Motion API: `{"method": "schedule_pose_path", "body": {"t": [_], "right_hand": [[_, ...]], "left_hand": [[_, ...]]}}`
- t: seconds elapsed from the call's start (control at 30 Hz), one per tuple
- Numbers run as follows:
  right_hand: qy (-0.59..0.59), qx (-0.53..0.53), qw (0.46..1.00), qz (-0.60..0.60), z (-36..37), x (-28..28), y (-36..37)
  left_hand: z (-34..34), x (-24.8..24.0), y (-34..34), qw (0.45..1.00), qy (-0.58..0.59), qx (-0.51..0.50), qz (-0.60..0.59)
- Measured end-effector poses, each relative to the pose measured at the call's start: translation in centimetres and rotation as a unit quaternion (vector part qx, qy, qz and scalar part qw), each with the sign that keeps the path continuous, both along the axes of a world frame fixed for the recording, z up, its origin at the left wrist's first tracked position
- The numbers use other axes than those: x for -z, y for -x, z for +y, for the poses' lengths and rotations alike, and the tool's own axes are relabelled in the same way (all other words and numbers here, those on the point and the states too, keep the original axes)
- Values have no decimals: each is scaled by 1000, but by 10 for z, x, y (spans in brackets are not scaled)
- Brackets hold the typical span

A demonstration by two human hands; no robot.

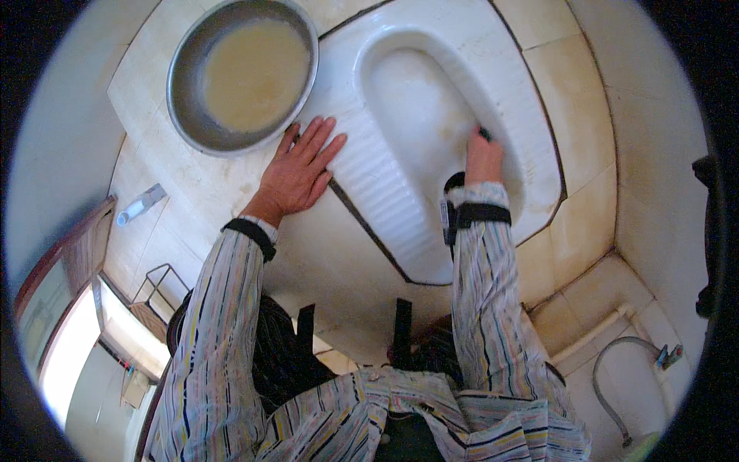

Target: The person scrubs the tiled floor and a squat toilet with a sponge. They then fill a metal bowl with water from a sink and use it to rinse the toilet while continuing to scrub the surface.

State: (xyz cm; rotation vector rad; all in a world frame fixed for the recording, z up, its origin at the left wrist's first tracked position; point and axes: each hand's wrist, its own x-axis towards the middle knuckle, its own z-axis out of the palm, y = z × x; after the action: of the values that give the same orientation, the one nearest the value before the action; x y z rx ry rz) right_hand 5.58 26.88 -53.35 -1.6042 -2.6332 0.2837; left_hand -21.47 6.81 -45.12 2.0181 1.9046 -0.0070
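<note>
A white ceramic squat toilet (366, 158), with ribbed foot areas, is set into the tiled floor ahead of me. My right hand (485, 160) reaches down into its bowl, fingers curled closed. A small dark end pokes out by the knuckles; the rest of what the hand grips is hidden. Flat and with fingers spread, my left hand (294, 173) rests at the toilet's left edge, holding nothing. Just beyond its fingertips stands a round metal basin (183, 115) containing cloudy yellowish water (254, 73). Dark bands circle both wrists over striped sleeves.
On the floor to the left lies a slim pale tube-like object (141, 205). Below it is a thin-framed wire rack (148, 312), near a wooden-framed door (85, 239). A grey hose (596, 375) and a pale pipe (589, 336) run along the wall at lower right.
</note>
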Motion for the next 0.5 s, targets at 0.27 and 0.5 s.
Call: {"method": "schedule_pose_path", "body": {"t": [0.27, 0.5], "right_hand": [[215, 107, 911, 336, 13, 10, 64], [312, 290, 860, 279, 10, -18, 35]], "left_hand": [[-1, 0, -4, 1000, 12, -7, 20], [-2, -1, -2, 1000, -13, -1, 12]]}}
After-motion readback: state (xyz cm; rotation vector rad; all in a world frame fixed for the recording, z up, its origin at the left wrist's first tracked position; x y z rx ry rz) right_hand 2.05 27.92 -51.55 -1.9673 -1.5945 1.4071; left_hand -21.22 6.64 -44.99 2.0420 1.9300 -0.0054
